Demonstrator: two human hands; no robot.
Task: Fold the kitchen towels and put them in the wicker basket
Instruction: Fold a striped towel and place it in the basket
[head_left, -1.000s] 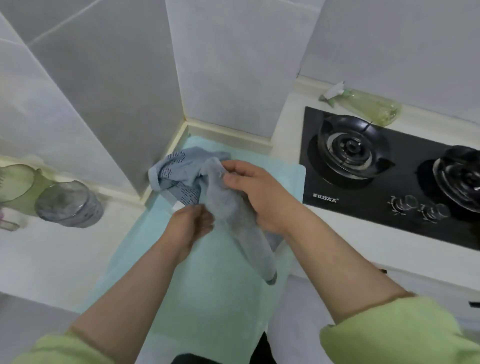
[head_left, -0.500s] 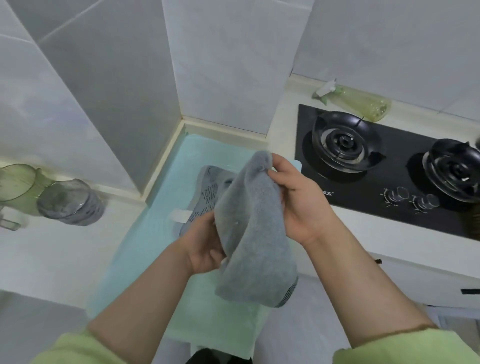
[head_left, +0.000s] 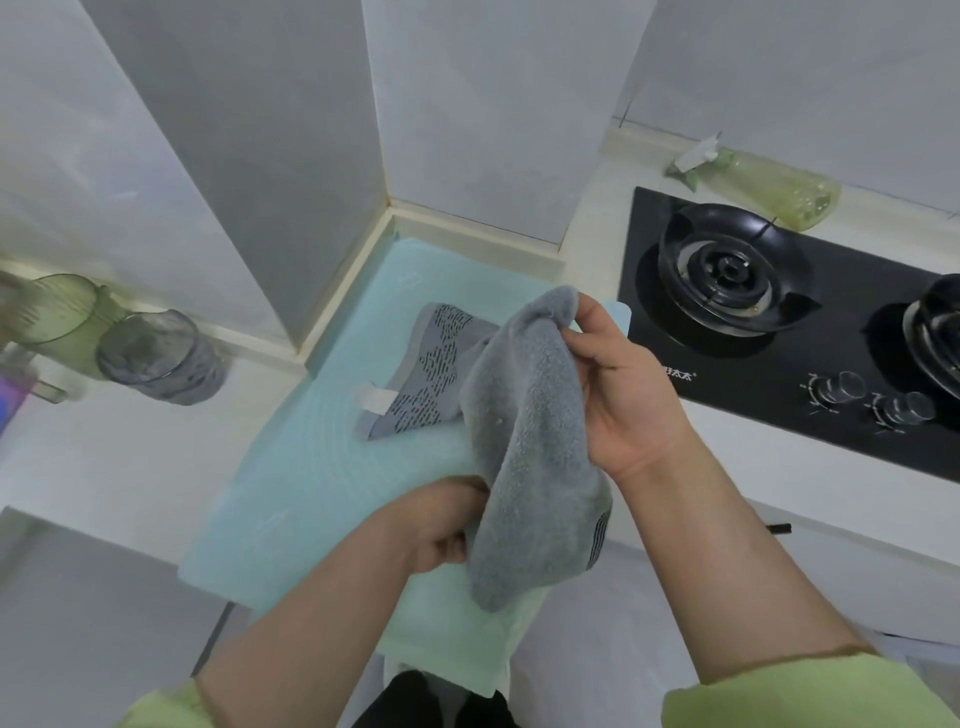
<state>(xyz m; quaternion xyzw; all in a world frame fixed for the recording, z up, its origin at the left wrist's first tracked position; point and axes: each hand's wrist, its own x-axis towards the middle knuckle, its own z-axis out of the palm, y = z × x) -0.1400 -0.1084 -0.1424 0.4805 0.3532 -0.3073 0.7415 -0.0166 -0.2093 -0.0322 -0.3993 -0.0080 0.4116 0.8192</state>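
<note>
- Since a second ago the grey towel has come up off the patterned towel, which now lies alone; half a second ago the hold looked much as it does now.
- The right hand is raised over the far right part of the mat, its grip closed on the grey towel's top corner, thumb against fingers.
- The left hand is lower and nearer the person, fingers curled round the towel's left edge; the cloth partly hides them.
- The grey towel hangs rumpled between the two hands, clear of the mat, its lower end drooping past the mat's near edge. A dark striped band shows at its lower right.
- The patterned towel, grey-blue with dark dashes, lies crumpled on the far half of the mat, a white label sticking out on its left. Its right side is hidden behind the held towel.
- The pale green mat lies on the white bench in the corner of the tiled walls; its near end overhangs the bench edge.
- On the right is a black stove with two knobs; a spray bottle lies on its side behind it.
- On the left, a green jug and a grey cup sit just beside each other near the wall.
- Green sleeves are pushed up both forearms.
</note>
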